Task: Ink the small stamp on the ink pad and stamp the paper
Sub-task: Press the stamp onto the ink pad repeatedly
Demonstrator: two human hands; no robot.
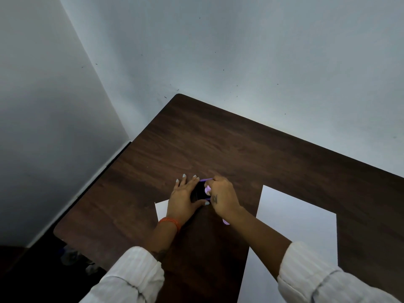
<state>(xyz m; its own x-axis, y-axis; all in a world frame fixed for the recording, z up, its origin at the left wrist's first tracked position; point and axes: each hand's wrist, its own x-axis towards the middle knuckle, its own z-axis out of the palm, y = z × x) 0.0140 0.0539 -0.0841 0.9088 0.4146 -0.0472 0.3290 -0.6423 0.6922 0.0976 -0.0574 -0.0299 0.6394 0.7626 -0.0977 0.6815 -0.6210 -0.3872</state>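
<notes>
I am inking: my right hand (pixel 220 196) pinches the stamp (pixel 207 189) on the pad (pixel 200 190); my left hand (pixel 184 193) lies flat, steadying it. Next, lift to the paper (pixel 299 226).

A dark wooden table (pixel 218 145) carries two white sheets (pixel 301 226), an ink pad (pixel 200 190).
</notes>
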